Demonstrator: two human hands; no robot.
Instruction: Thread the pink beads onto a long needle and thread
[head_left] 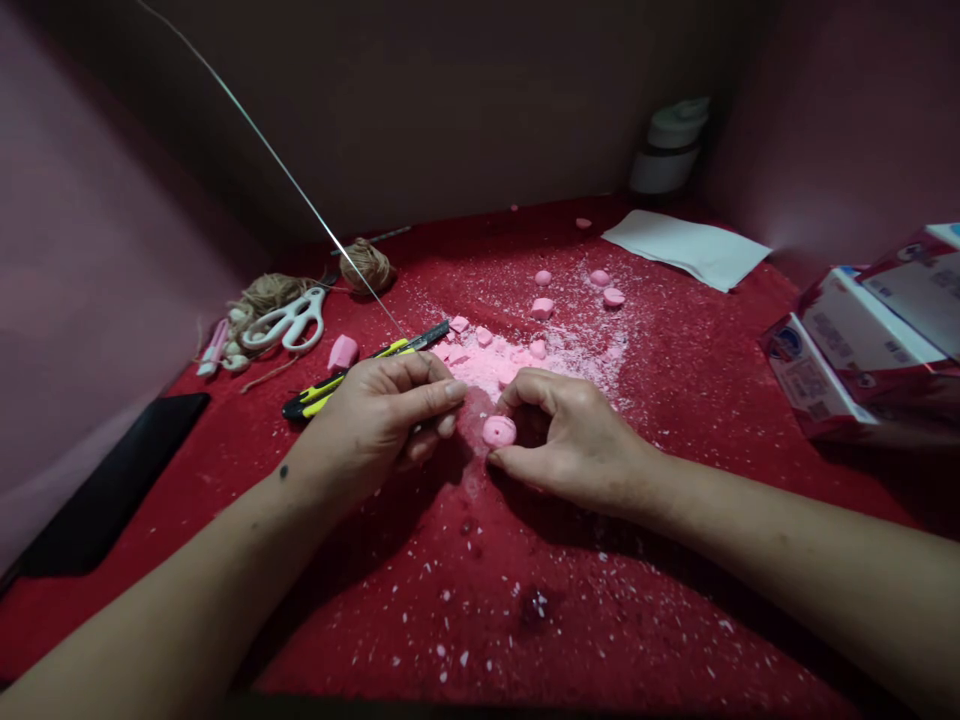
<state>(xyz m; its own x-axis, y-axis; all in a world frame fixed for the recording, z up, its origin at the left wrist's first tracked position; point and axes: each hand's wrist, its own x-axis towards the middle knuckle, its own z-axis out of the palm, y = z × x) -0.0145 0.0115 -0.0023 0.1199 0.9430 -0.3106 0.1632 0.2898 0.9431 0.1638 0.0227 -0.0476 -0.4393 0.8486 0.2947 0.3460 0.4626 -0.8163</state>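
Observation:
In the centre, my right hand [574, 440] pinches a small rounded pink bead [499, 432] between thumb and fingers; a dark hole shows in its face. Just left of it, my left hand [397, 410] is closed in a pinch, thumb on the fingers, and what it holds is hidden. A long thin shiny wire [281, 165] slants down from the upper left towards that hand; its lower end is lost near the knife. Behind my left hand lies a yellow and black craft knife [315, 395]. Pink powder [487, 365] and chips are heaped beyond both hands.
White-handled scissors [289, 322], balls of twine [366, 267] and a pink block [343, 352] lie left. A black flat object [120, 485] is at the left edge. Right are white paper [686, 245], stacked boxes [862, 345] and a lidded bottle [667, 150]. Pink pieces [542, 308] lie behind.

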